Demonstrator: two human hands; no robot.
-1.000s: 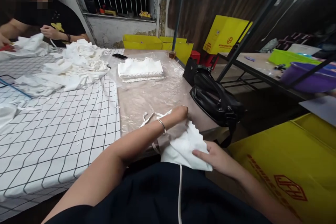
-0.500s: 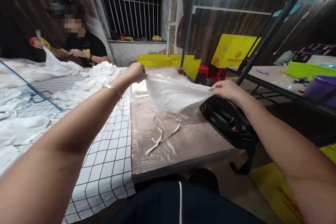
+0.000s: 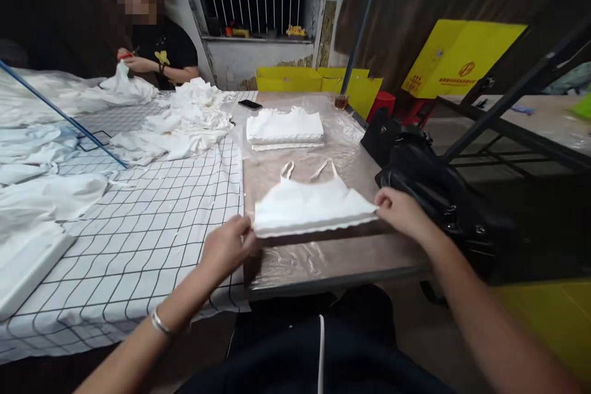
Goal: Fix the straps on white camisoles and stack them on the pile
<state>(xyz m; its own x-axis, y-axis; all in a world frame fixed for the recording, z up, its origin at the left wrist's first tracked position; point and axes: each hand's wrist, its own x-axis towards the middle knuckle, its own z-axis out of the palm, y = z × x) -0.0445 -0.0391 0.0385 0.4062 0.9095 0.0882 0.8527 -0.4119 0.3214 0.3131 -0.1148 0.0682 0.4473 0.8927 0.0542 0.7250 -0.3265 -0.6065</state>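
Note:
A white camisole top with two thin straps is stretched between my hands, low over the plastic-covered table. My left hand pinches its lower left corner. At the opposite corner, my right hand grips the hem's end between thumb and fingers. The straps point away from me, and the hem edge faces me. Just beyond lies a neat stack of folded white garments.
Loose white garments are heaped on the checked cloth at left. A black bag rests at the table's right edge. A phone and a glass stand farther back. A co-worker sits across, holding white fabric.
Both hands have come down and nearer to me with the top, which has swung over so its straps now point away. The view has tilted down, showing the folded stack fully.

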